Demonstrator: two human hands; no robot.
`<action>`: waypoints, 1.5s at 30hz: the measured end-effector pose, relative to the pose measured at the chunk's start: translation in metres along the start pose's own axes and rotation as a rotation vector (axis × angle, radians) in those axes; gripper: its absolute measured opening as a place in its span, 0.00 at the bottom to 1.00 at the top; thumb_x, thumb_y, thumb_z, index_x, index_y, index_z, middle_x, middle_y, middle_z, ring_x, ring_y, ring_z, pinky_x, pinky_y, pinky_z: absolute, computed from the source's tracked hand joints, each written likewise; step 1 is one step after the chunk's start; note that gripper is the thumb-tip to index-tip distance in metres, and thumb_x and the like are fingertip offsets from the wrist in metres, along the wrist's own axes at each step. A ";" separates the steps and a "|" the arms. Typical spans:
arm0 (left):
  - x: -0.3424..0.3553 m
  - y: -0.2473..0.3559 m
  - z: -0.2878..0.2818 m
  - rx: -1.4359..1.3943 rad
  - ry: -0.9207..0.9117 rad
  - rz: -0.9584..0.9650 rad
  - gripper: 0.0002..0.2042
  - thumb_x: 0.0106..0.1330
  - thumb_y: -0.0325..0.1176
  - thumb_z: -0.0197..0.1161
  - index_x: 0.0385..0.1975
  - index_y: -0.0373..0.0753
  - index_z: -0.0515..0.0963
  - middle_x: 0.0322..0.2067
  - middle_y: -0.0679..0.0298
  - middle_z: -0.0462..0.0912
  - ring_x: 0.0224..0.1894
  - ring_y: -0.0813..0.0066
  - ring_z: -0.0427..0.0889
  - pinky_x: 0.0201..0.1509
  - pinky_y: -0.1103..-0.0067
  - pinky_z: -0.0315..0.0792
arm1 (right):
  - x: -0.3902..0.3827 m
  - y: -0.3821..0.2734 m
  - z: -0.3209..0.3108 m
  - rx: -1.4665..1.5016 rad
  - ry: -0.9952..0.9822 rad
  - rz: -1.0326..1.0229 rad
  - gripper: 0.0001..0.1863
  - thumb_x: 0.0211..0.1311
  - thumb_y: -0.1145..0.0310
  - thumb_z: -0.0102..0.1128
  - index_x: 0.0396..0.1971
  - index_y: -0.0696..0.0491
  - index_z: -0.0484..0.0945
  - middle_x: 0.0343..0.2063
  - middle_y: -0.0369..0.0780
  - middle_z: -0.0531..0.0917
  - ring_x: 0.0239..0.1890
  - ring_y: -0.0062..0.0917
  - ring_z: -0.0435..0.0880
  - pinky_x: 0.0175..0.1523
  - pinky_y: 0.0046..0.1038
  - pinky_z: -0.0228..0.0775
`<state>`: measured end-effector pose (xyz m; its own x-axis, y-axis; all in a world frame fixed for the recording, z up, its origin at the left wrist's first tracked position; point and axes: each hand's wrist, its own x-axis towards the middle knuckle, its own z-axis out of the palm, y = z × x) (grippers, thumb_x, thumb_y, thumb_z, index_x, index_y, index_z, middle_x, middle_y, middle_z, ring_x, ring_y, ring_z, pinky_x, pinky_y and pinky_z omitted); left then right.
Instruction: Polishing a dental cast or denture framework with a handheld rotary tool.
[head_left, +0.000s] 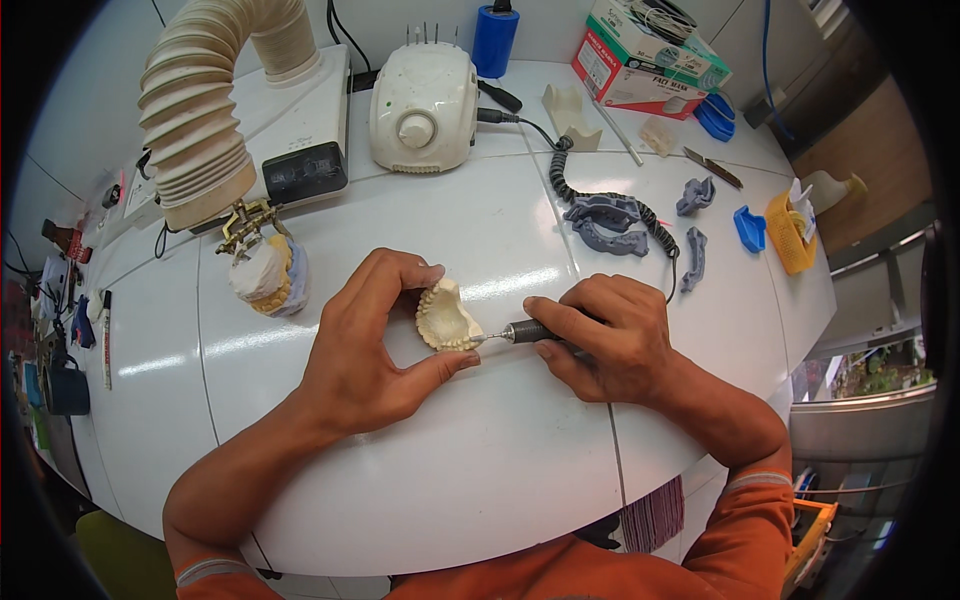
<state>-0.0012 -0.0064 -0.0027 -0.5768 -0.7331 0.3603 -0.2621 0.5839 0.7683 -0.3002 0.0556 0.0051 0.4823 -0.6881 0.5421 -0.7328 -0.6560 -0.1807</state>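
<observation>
My left hand grips a cream-coloured dental cast between thumb and fingers, with its row of teeth curving along the left and lower edge. In my right hand is a dark rotary handpiece, held like a pen. Its thin metal bit points left and meets, or nearly meets, the lower right end of the cast. A coiled black cord runs from the handpiece's side up to a white control unit with a round knob and several burs standing on top.
A ribbed suction hose hangs at upper left above an articulator with plaster models. Grey impression pieces lie right of centre. Farther right are a blue tray, a yellow basket and a knife. Boxes stand at the back.
</observation>
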 end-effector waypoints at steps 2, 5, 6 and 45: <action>0.000 0.001 0.000 -0.001 -0.006 -0.007 0.36 0.56 0.31 0.91 0.62 0.32 0.77 0.55 0.52 0.82 0.54 0.61 0.89 0.60 0.69 0.86 | 0.000 -0.001 0.001 -0.006 0.004 0.008 0.18 0.58 0.64 0.84 0.48 0.48 0.93 0.26 0.32 0.80 0.25 0.24 0.80 0.29 0.31 0.69; 0.000 0.000 0.000 -0.016 -0.011 -0.018 0.36 0.56 0.31 0.91 0.62 0.32 0.78 0.55 0.52 0.82 0.54 0.61 0.89 0.61 0.69 0.86 | 0.000 0.000 0.001 -0.005 0.010 0.008 0.17 0.58 0.64 0.84 0.47 0.48 0.93 0.26 0.32 0.80 0.25 0.24 0.80 0.29 0.31 0.69; 0.000 0.000 -0.001 -0.015 -0.010 -0.018 0.36 0.56 0.31 0.91 0.62 0.32 0.78 0.55 0.52 0.82 0.54 0.61 0.89 0.61 0.69 0.86 | 0.000 0.000 0.001 0.002 0.012 0.000 0.17 0.58 0.64 0.84 0.47 0.48 0.93 0.26 0.32 0.80 0.25 0.24 0.80 0.29 0.31 0.69; 0.001 0.002 0.001 0.031 0.021 -0.011 0.34 0.53 0.28 0.89 0.61 0.34 0.79 0.55 0.52 0.82 0.54 0.60 0.88 0.57 0.70 0.83 | 0.001 0.000 0.002 -0.043 0.018 0.026 0.17 0.58 0.66 0.83 0.48 0.50 0.92 0.27 0.33 0.83 0.25 0.25 0.81 0.29 0.31 0.71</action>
<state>-0.0029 -0.0057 -0.0017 -0.5574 -0.7464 0.3634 -0.2922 0.5861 0.7557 -0.2988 0.0548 0.0043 0.4546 -0.6990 0.5521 -0.7651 -0.6238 -0.1599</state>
